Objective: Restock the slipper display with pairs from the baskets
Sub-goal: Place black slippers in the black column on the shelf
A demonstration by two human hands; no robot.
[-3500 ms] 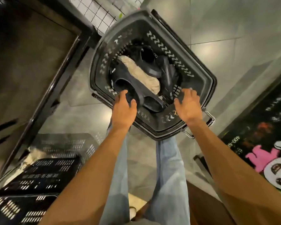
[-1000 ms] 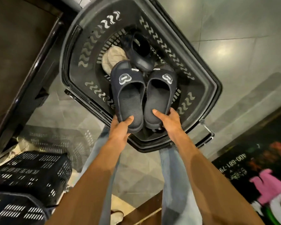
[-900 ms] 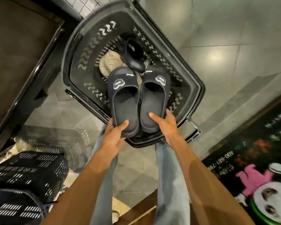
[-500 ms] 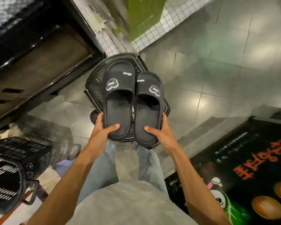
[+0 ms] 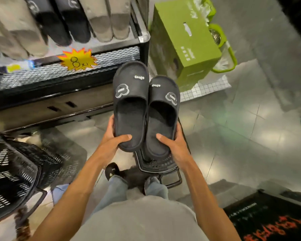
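So the display rack (image 5: 115, 54) sits upper left with black and grey pairs on it. Meanwhile the left hand (image 5: 111, 141) grips one black slipper (image 5: 130, 105) by the heel and the right hand (image 5: 174, 143) grips its mate (image 5: 162, 115), both held above the basket (image 5: 156, 166). I'd slide them in toes-first, side by side (next to the other black ones), heels level.
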